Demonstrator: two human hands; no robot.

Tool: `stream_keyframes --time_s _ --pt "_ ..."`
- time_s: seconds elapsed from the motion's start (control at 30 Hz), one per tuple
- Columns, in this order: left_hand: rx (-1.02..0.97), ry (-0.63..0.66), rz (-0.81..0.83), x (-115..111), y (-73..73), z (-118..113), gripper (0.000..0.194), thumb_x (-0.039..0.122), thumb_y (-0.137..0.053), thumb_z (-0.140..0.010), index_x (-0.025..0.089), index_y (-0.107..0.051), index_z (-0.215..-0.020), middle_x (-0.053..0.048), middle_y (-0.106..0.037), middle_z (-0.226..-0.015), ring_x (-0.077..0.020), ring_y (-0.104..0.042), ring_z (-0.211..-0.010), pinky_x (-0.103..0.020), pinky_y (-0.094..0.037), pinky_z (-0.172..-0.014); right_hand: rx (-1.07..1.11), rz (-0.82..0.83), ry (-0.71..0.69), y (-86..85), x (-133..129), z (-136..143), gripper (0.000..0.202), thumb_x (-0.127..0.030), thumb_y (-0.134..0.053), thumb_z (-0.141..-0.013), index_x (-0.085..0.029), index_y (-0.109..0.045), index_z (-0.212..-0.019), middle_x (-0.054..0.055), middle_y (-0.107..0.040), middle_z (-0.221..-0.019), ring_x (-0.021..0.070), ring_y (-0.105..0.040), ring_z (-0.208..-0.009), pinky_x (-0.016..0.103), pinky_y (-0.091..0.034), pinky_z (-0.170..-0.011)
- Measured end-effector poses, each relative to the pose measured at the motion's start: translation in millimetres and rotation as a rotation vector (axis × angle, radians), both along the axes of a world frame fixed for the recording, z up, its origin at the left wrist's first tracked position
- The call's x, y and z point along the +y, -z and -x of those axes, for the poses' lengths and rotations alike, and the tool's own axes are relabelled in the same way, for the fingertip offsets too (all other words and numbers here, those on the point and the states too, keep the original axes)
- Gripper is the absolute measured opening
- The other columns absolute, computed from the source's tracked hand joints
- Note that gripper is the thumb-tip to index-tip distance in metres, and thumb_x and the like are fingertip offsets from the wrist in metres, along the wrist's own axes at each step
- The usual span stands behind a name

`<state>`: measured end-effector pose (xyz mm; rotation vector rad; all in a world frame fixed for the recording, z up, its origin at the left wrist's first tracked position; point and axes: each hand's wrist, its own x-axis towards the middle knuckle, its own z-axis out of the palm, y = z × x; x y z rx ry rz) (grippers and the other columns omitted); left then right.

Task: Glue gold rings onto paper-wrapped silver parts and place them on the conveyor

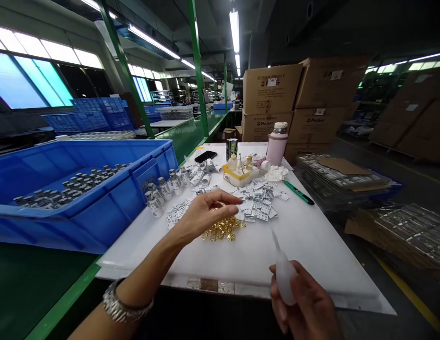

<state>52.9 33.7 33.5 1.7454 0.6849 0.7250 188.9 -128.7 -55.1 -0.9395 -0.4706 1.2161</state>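
My right hand point(308, 300) is wrapped round a small translucent squeeze bottle point(285, 278), its thin nozzle pointing up. My left hand point(209, 212) hovers over a pile of shiny gold ring-shaped pieces point(221, 230). Its thumb and fingers are stretched out with a gap between them, and nothing shows in them. Just beyond that hand is a heap of small light-grey flat pieces point(260, 205) with holes. Smaller grey pieces point(177, 212) lie to its left, partly hidden by the hand. Several grey-and-white cylindrical parts point(155, 204) stand along the table's left side.
A blue bin point(116, 208) holding rows of grey parts borders the white table point(305, 245) on the left. Towards the back are a phone point(206, 156), a yellow-edged tray point(241, 179), a pink flask point(276, 147) and a green tool point(298, 192). Cartons point(271, 94) are stacked behind.
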Motion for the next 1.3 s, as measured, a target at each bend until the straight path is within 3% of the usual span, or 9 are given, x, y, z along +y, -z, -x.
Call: stream_keyframes --time_s 0.2,0.37,0.53,0.63,0.8,0.93,1.0,1.13,1.3 --pt "0.001 -0.05 0.0 -59 19.2 -28 0.021 0.042 -0.072 -0.075 0.022 -0.075 -0.081 -0.005 -0.071 -0.089 -0.0216 -0.061 -0.085 -0.033 -0.043 -0.078 -0.511 -0.042 0.265 -6.5 7 10 0.031 -0.051 -0.057 -0.087 -0.021 -0.066 -0.086 -0.001 -0.055 -0.059 0.0127 -0.05 -0.052 0.023 -0.042 -0.051" --pt "-0.1 -0.111 0.035 -88 31.3 -34 0.016 0.038 -0.067 -0.082 0.025 -0.077 -0.083 -0.004 -0.07 -0.086 -0.0204 -0.061 -0.085 -0.032 -0.045 -0.08 -0.784 -0.114 0.407 -4.3 2 6 0.022 -0.044 -0.058 -0.088 -0.026 -0.067 -0.098 0.004 -0.068 -0.083 0.0207 -0.063 -0.076 0.027 -0.049 -0.067" --pt "-0.199 0.009 0.184 -89 28.7 -28 0.017 0.036 -0.065 -0.083 0.026 -0.077 -0.087 -0.006 -0.063 -0.094 -0.017 -0.061 -0.072 -0.028 -0.05 -0.063 -0.33 -0.054 0.028 -3.6 -2 -4 0.039 -0.06 -0.062 -0.08 -0.022 -0.068 -0.084 0.001 -0.058 -0.057 0.0105 -0.044 -0.045 0.023 -0.035 -0.045" --pt "-0.196 0.035 0.188 -92 25.9 -27 0.015 0.035 -0.067 -0.082 0.026 -0.078 -0.086 -0.006 -0.064 -0.091 -0.0197 -0.063 -0.082 -0.029 -0.051 -0.072 0.032 -0.057 -0.275 -5.4 -2 -7 0.046 -0.065 -0.062 -0.077 -0.022 -0.068 -0.092 0.001 -0.057 -0.055 0.0079 -0.037 -0.038 0.021 -0.026 -0.039" --pt "-0.129 0.162 0.166 -91 19.0 -24 0.017 0.037 -0.068 -0.081 0.025 -0.078 -0.088 -0.006 -0.068 -0.093 -0.0216 -0.064 -0.09 -0.032 -0.05 -0.082 0.135 -0.089 -0.405 -6.3 -3 -8 0.047 -0.068 -0.064 -0.074 -0.021 -0.068 -0.071 0.003 -0.055 -0.05 0.0102 -0.042 -0.04 0.022 -0.029 -0.039" --pt "0.171 0.253 -0.247 -48 4.8 -16 0.04 0.057 -0.053 -0.085 0.027 -0.074 -0.102 -0.005 -0.073 -0.1 -0.0234 -0.065 -0.099 -0.035 -0.052 -0.087 0.158 -0.071 -0.326 -5.6 -3 -6 0.048 -0.065 -0.069 -0.073 -0.017 -0.069 -0.079 0.003 -0.06 -0.056 0.0041 -0.039 -0.037 0.017 -0.029 -0.038" --pt "0.287 0.121 -0.337 -6 -0.6 -13 0.045 0.055 -0.051 -0.087 0.027 -0.066 -0.118 -0.007 -0.069 -0.116 -0.0246 -0.064 -0.102 -0.039 -0.052 -0.087 0.147 -0.074 -0.213 -5.7 -3 -7 0.046 -0.06 -0.07 -0.074 -0.015 -0.069 -0.084 0.003 -0.062 -0.06 0.0031 -0.041 -0.037 0.015 -0.029 -0.037" --pt "0.518 -0.216 -0.453 83 6.8 -14 0.035 0.037 -0.057 -0.089 0.017 -0.059 -0.118 -0.011 -0.06 -0.124 -0.0254 -0.06 -0.108 -0.049 -0.049 -0.09 0.142 -0.065 -0.043 -6.2 -4 -11 0.041 -0.053 -0.073 -0.075 -0.014 -0.071 -0.088 0.002 -0.061 -0.061 0.0042 -0.044 -0.038 0.015 -0.032 -0.035" --pt "0.668 -0.326 -0.425 130 28.6 -26 0.034 0.033 -0.058 -0.089 0.018 -0.057 -0.12 -0.01 -0.06 -0.123 -0.0239 -0.061 -0.103 -0.046 -0.053 -0.086 0.169 -0.024 -0.008 -7.9 -12 -16 0.041 -0.052 -0.075 -0.073 -0.013 -0.071 -0.085 0.002 -0.06 -0.06 0.0038 -0.044 -0.039 0.014 -0.031 -0.036"
